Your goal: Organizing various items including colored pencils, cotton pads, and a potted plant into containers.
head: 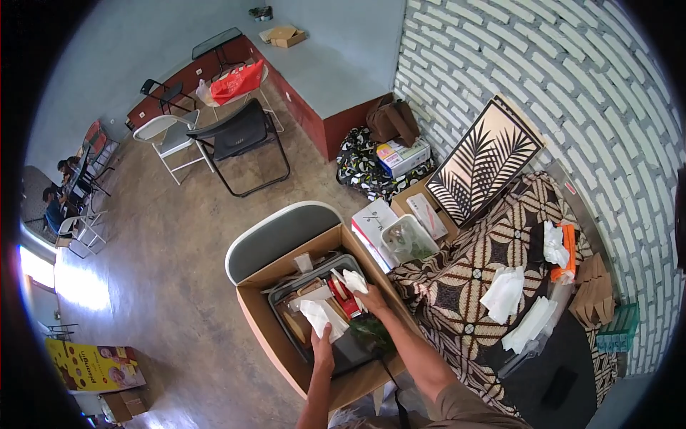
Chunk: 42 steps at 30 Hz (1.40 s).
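Observation:
My left hand (323,346) grips a folded white paper or tissue bundle (319,317) over an open cardboard box (252,300). Farther right, my right hand (373,301) is closed around another crumpled white piece (355,280) of similar look. Inside the box sits a dark grey plastic tray (345,360). It contains a red item (343,298) with a pale label, brown flat pieces (293,325) and green leafy material (371,328). A small clear plastic piece (303,262) lies at the tray's far side. The hands partly cover the tray's contents.
The box rests against a grey chair back (286,236). To the right, a patterned cloth (461,305) bears white bags (504,294), paper bags (594,292) and a green crate (619,327). A clear tub (408,238) stands beyond the box. Folding chairs (241,139) occupy the floor; people sit far left.

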### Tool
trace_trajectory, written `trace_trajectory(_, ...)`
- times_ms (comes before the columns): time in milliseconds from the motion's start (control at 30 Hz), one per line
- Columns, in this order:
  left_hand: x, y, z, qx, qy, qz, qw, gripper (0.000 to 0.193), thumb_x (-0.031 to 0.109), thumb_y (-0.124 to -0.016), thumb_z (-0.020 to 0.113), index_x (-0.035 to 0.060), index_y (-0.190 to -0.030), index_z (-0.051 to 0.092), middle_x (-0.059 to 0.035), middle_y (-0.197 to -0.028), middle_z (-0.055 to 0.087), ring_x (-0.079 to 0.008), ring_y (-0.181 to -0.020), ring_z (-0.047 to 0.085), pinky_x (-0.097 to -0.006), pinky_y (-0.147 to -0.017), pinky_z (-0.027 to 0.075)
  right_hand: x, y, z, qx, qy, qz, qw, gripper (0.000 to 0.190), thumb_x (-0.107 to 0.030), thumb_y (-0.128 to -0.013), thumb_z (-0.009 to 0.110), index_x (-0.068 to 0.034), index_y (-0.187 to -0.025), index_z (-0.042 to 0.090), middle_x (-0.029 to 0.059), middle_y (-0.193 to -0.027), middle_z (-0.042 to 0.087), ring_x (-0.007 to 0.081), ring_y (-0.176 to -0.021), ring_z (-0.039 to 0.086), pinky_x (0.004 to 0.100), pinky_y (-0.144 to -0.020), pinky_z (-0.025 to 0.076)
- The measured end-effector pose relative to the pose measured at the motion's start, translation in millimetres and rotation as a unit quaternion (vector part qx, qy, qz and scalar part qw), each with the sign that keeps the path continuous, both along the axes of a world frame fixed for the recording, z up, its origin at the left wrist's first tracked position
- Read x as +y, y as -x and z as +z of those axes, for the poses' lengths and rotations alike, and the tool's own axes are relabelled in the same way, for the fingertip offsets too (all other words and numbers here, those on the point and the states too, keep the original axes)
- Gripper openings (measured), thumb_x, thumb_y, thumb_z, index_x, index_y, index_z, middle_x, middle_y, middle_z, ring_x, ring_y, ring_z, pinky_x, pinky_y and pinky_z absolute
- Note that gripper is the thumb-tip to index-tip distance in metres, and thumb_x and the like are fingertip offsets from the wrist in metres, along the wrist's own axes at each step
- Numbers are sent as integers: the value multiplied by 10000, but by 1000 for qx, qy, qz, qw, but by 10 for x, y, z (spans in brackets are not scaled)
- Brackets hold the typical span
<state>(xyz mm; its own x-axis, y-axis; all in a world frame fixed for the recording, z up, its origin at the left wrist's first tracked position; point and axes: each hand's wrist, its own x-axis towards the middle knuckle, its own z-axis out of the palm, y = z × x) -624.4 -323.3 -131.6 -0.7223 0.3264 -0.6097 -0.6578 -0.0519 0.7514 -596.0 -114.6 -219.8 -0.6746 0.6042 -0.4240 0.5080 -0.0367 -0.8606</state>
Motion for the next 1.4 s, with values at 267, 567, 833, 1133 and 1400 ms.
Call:
trace_trajectory(267,130,140,-21,48,32,-37,998,536,195,-937,594,-16,-1388,396,-111,-1321,515,-227,-1194,491,-336,-1024,355,-35,140,80,72,-61,73,993,501,-207,-732,733,14,-1166,613,205,-1085,663,336,-1023,635,379,-914,472)
trace_trajectory(567,84,-191,208,-4,18,28,999,521,183,-932,606,-26,-1369,413,-121,-1294,528,-226,-1160,513,-348,-1006,387,-107,144,146,-22,-112,3,993,400,-259,-773,726,-53,-1108,653,198,-1010,678,370,-988,634,439,-843,500)
trace_trajectory(833,112,-245,228,41,21,-18,999,535,237,-937,597,42,-1393,396,-92,-1287,522,-238,-1148,524,-396,-938,452,-49,42,217,-7,-78,-32,996,424,-270,-787,728,22,-1086,664,176,-955,709,304,-849,684,372,-779,508)
trace_trajectory(1133,239,-253,524,119,24,-6,993,504,129,-933,539,-17,-1384,371,-133,-1287,516,-233,-1147,505,-344,-1007,370,-300,-872,1532,102,133,-123,978,452,-309,-784,760,16,-1084,669,89,-968,695,168,-850,644,327,-781,500)
trace_trajectory(1400,1745,-862,1385,294,-11,-285,912,489,157,-938,569,-38,-1344,378,-155,-1226,521,-231,-1106,500,-329,-983,376,444,-2396,2609,201,145,-380,891,487,-190,-790,771,25,-1186,585,102,-1037,671,175,-896,653,316,-785,523)
